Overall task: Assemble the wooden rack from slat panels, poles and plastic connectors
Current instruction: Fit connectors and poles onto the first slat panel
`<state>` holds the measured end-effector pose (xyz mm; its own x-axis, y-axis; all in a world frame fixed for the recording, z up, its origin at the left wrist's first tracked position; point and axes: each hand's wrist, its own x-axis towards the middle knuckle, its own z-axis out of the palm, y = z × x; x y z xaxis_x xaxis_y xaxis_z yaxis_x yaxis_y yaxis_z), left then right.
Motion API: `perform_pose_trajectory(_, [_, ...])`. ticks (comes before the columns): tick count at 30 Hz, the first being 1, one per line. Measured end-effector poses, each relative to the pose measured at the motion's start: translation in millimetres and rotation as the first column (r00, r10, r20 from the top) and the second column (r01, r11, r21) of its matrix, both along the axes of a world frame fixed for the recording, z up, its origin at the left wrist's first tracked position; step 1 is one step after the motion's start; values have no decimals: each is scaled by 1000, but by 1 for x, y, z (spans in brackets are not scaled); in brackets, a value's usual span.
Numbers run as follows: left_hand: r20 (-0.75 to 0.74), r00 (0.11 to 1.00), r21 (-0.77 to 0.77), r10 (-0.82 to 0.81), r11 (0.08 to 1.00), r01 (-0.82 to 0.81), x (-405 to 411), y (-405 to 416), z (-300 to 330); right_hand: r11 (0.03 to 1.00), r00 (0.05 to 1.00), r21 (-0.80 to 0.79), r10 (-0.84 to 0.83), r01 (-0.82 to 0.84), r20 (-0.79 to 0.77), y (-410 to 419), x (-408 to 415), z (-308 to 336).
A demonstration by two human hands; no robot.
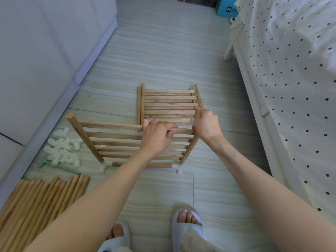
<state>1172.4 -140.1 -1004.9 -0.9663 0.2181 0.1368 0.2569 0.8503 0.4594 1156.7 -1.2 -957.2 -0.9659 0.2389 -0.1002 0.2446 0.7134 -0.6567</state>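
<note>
A slat panel (112,140) stands upright on the floor, its two side poles set in white plastic connectors (104,167) joined by a bottom pole (145,164). My left hand (157,138) grips a pole lying across the panel's top right. At the top of the right side pole (190,150), my right hand (206,124) closes on a white connector. Behind them, a stack of slat panels (169,104) lies flat on the floor.
A heap of white connectors (61,148) and a green tool (60,166) lie at the left. A bundle of poles (38,204) lies at the lower left. A white cabinet (45,51) stands left, a dotted bedcover (291,79) right. My slippered feet (187,228) are below.
</note>
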Motion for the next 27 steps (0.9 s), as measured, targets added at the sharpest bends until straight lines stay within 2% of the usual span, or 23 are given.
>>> perform_pose_trajectory(5, [24,1000,-16,-18,1000,18,0,-2,0,998,998,17,62,-62,9,2,3,4])
perform_pose_trajectory(9, [-1,998,-46,-58,997,58,1,-2,-3,999,999,27,32,-31,-26,1,2,-3])
perform_pose_trajectory(13, [-48,996,-27,-74,997,73,5,-22,0,998,998,19,57,-57,28,-9,3,7])
perform_pose_trajectory(15, [-165,984,-82,-71,995,58,11,-26,-1,988,996,139,63,-71,56,-6,7,13])
perform_pose_trajectory(16, [-208,978,-131,-33,991,6,15,-29,-4,957,996,279,77,-84,36,-3,9,16])
perform_pose_trajectory(18, [-175,984,-197,38,978,-72,26,-37,-6,826,972,559,182,-71,-146,-7,19,21])
perform_pose_trajectory(20, [-110,992,-241,54,967,-80,33,-51,-12,777,862,615,396,-131,-316,-31,23,19])
perform_pose_trajectory(21, [-105,994,-247,40,967,-65,37,-58,-14,750,838,612,485,-250,-252,-47,26,17])
perform_pose_trajectory(23, [-145,989,-255,-15,967,-22,42,-73,-16,701,833,508,549,-501,64,-78,31,7])
perform_pose_trajectory(24, [-166,986,-238,-30,971,-11,46,-80,-16,677,813,463,544,-572,210,-89,31,0])
perform_pose_trajectory(25, [-189,981,-192,-29,981,-8,51,-90,-16,645,792,463,537,-608,291,-95,32,-7])
perform_pose_trajectory(27, [-202,979,-58,21,998,-34,70,-111,-15,559,766,533,547,-635,338,-101,29,-17])
